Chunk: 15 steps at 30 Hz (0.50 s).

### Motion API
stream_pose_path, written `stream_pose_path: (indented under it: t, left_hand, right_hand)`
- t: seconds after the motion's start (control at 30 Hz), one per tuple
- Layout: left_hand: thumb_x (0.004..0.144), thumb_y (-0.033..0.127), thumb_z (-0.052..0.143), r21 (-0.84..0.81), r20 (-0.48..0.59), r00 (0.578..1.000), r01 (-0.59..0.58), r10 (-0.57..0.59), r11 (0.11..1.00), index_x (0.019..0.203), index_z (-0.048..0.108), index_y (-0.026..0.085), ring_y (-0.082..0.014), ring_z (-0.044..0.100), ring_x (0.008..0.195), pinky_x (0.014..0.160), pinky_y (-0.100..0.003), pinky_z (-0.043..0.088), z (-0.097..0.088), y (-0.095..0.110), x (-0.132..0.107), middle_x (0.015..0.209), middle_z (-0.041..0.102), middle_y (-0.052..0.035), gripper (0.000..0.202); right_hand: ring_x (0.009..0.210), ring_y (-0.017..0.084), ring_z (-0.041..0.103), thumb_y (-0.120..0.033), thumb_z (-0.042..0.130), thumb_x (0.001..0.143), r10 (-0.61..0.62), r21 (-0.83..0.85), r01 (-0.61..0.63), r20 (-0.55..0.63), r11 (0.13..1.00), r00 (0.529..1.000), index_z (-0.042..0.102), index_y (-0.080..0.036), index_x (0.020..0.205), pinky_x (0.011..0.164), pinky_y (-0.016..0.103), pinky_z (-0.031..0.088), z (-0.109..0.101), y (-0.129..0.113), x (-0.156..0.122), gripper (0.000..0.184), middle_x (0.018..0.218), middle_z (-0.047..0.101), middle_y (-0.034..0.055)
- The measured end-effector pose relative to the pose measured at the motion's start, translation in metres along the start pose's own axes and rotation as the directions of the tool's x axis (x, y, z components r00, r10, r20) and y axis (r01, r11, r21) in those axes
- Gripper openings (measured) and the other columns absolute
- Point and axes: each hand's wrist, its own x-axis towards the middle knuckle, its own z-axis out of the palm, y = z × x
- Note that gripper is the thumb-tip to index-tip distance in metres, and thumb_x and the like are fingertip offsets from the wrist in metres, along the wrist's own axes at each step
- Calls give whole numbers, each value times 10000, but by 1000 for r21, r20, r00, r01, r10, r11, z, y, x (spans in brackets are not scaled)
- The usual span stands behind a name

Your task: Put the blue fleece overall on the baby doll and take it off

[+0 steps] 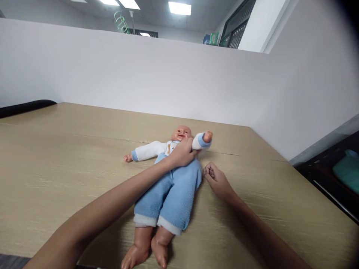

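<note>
A baby doll (pixel 171 186) in a white and blue fleecy outfit lies on its back on the wooden table (pixel 70 160), feet toward me. My left hand (pixel 183 152) reaches across its chest, fingers closed round the white sleeve near the shoulder of the doll's arm on the right. That arm sticks up, its blue cuff and small hand showing past my fingers. The doll's other arm stretches out to the left. My right hand (pixel 218 181) is closed beside the doll's hip, at the edge of the blue trousers; whether it pinches any cloth is hidden.
A white partition (pixel 146 74) rises behind the table's far edge. On the right, below table level, is a black object (pixel 331 179) with a teal item (pixel 347 170). A dark curved object (pixel 28 107) sits at the left edge.
</note>
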Motion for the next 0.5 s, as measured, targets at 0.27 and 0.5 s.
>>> stream_pose_path:
  t: [0.27,0.5]
  left_hand:
    - [997,427,628,184,109,992,-88,69,979,1222,610,137,-327,614,1163,1060,-467,478,-3,17,-8,1227,670,-174,367]
    - [1021,496,483,361,-203,934,351,-295,864,1190,672,135,-364,573,1255,1130,-514,406,-74,-48,-51,1259,695,-178,441]
  right_hand:
    - [1097,336,742,-444,666,756,204,442,-175,-19,880,979,659,-265,1114,1039,597,567,-29,10,22,400,1158,774,145]
    - [1365,301,645,-594,476,929,193,651,-284,209,704,959,684,-282,1311,1196,533,464,-36,-17,15,535,1430,714,99]
